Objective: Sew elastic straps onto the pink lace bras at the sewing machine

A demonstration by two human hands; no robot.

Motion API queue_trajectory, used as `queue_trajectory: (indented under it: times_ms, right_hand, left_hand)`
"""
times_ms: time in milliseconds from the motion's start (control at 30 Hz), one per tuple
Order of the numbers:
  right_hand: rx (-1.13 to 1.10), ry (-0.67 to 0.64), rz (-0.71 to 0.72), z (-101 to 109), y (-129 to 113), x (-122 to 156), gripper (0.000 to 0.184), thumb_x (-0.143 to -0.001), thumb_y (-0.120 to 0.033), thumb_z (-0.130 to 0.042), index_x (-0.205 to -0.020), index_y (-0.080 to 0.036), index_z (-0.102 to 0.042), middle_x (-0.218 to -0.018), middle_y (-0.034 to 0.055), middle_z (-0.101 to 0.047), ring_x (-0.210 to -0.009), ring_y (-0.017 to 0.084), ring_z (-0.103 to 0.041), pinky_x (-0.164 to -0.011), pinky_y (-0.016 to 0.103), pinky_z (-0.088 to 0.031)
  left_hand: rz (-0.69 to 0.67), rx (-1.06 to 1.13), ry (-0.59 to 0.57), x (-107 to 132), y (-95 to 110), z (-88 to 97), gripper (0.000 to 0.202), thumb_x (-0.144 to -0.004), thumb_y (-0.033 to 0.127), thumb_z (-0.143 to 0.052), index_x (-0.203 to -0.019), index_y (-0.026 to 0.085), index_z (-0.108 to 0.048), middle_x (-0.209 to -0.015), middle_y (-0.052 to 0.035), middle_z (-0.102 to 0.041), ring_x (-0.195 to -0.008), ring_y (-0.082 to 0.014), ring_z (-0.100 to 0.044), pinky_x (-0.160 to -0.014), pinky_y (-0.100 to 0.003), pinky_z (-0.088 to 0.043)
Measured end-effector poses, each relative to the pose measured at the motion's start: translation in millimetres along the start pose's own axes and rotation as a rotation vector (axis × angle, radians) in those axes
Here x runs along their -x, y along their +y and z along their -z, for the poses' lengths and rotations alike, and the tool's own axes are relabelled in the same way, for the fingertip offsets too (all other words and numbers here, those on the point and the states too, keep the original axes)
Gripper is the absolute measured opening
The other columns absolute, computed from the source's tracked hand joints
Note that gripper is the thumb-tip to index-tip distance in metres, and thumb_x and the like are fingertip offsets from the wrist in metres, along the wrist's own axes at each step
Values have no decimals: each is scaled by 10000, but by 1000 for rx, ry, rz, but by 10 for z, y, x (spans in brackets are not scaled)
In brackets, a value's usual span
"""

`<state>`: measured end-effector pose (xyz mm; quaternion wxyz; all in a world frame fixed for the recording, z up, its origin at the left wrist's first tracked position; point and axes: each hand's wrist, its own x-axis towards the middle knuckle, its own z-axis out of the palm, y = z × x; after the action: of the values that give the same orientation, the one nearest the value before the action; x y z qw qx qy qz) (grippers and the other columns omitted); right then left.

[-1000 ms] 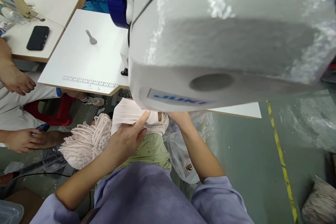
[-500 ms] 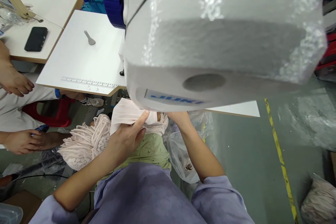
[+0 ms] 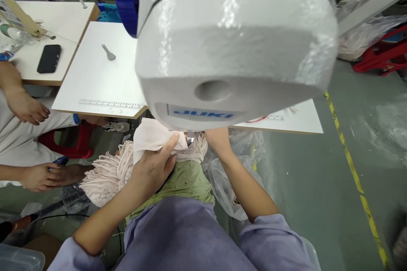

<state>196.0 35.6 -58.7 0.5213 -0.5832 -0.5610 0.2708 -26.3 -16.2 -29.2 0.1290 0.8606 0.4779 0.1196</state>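
Observation:
A big white sewing machine head [image 3: 235,42] with a blue brand label fills the upper middle and hides the needle area. Under its front edge lies a pale pink fabric piece [image 3: 149,134] joined to pink lace [image 3: 106,173] that hangs down to the left. My left hand [image 3: 152,167] presses on the pink fabric, thumb stretched forward, fingers curled on the cloth. My right hand [image 3: 218,137] reaches under the machine head; only its wrist and heel show, the fingers are hidden.
The white machine table [image 3: 95,80] carries a printed ruler strip and a small grey tool [image 3: 108,53]. A black phone [image 3: 49,58] lies on the neighbouring table. Another person's hands [image 3: 40,175] are at the left. A clear plastic bag [image 3: 222,182] hangs by my right knee.
The view has shifted right and pulled back a little, so the machine head looks smaller. My hands stay on the pink fabric in almost the same place.

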Motion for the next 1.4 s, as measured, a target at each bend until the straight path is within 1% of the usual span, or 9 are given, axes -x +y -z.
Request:
queue_trajectory:
  times_ms: [233,467,667,800,967,1067,1233,1333,1400]
  right_hand:
    - [-112,42,-41,36,62,119,192,-914,-375,-591,-970,-207,-664,-1075,82,-656,-981,222,-620,-852,359,-523]
    - [-233,51,-97,-7,156,292,215,-917,-437,-623,-983,-236,-665,-1081,70,-674,-1032,230,-633,-935,414,-520]
    - [-285,29,-124,-22,71,417,198,-934,-423,-603,-972,-234,-645,-1087,74,-656,-1045,219,-623,-954,404,-506]
    - [-280,41,-96,1,-23,449,154,-938,-371,-595,-918,-225,-638,-1034,62,-638,-979,199,-616,-875,357,-507]
    - [-348,59,-105,-25,-53,507,127,-928,-352,-592,-954,-230,-621,-1021,51,-617,-921,182,-602,-798,321,-504]
    - [-394,52,-157,-98,-21,548,162,-907,-374,-613,-996,-240,-597,-995,38,-614,-881,178,-597,-808,327,-503]
    - [-333,68,-114,-165,-58,660,288,-857,-433,-671,-1041,-233,-577,-954,33,-607,-875,194,-599,-837,351,-492]
    - [-304,30,-144,-122,-135,832,350,-845,-471,-683,-1078,-227,-590,-984,53,-640,-882,211,-614,-824,357,-505]
    - [-329,-28,-243,-72,-183,976,323,-877,-470,-646,-1086,-226,-614,-999,56,-668,-872,214,-625,-792,348,-520]
  left_hand:
    - [4,-18,23,-1,37,23,564,-966,333,-534,-1508,256,-400,-1388,-144,-592,-1290,-344,-562,-997,-491,-537]
    - [-43,-23,33,-46,100,25,549,-966,297,-543,-1499,234,-422,-1255,-116,-681,-1247,-321,-595,-1014,-457,-531]
    - [-65,-44,42,-75,148,15,544,-971,308,-539,-1496,230,-423,-1307,-124,-656,-1258,-318,-589,-1016,-452,-533]
    - [-79,-48,58,-104,166,2,535,-968,303,-547,-1484,220,-431,-1329,-128,-643,-1246,-305,-603,-1034,-443,-524]
    - [-155,-42,92,-104,167,7,591,-960,263,-557,-1513,216,-354,-1427,-154,-566,-1336,-308,-529,-1083,-458,-481]
    - [-119,-42,166,-59,141,-13,733,-957,316,-572,-1568,183,-190,-1437,-223,-535,-1337,-345,-525,-1026,-488,-514]
    - [-43,-73,168,85,142,-142,906,-966,404,-542,-1587,131,59,-1412,-280,-538,-1131,-348,-672,-813,-440,-600]
    - [-105,-171,169,242,312,-261,932,-978,381,-536,-1582,137,130,-1427,-280,-526,-828,-269,-746,-646,-344,-595]
    - [-184,-204,139,360,483,-330,922,-988,344,-524,-1579,127,149,-1422,-283,-528,-755,-246,-741,-621,-330,-589]
